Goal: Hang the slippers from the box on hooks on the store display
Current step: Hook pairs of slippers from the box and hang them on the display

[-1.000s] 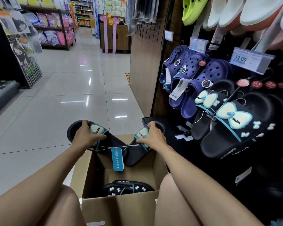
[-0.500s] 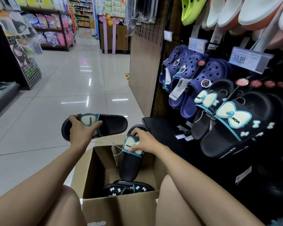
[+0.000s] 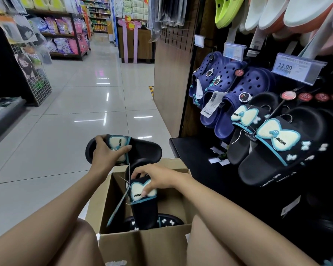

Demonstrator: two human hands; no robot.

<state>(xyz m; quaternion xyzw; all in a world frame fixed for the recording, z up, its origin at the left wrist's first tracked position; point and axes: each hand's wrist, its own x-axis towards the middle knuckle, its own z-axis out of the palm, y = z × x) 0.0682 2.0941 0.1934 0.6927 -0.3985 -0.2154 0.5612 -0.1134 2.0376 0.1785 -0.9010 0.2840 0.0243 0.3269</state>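
My left hand (image 3: 107, 154) grips one black slipper (image 3: 144, 150) with a cream bow by its strap, holding it level above the far edge of the cardboard box (image 3: 142, 244). My right hand (image 3: 158, 178) holds the second matching slipper (image 3: 144, 208) by its strap, toe pointing down into the box. A thin string and a blue tag (image 3: 116, 208) hang between the two. Another black slipper (image 3: 167, 221) with small white bows lies at the box bottom. Matching black bow slippers (image 3: 277, 146) hang on a hook of the display at right.
Navy clogs (image 3: 236, 96) hang left of the black slippers, under price tags (image 3: 298, 69). White and lime shoes (image 3: 225, 10) hang above. A wooden end panel (image 3: 171, 83) bounds the display. Tiled aisle floor (image 3: 75, 112) stretches left, with shelves (image 3: 65, 35) beyond. My knees flank the box.
The two slippers were side by side above the box. My left hand has lifted its slipper and turned it level; my right hand has swung the other one toe-down into the box.
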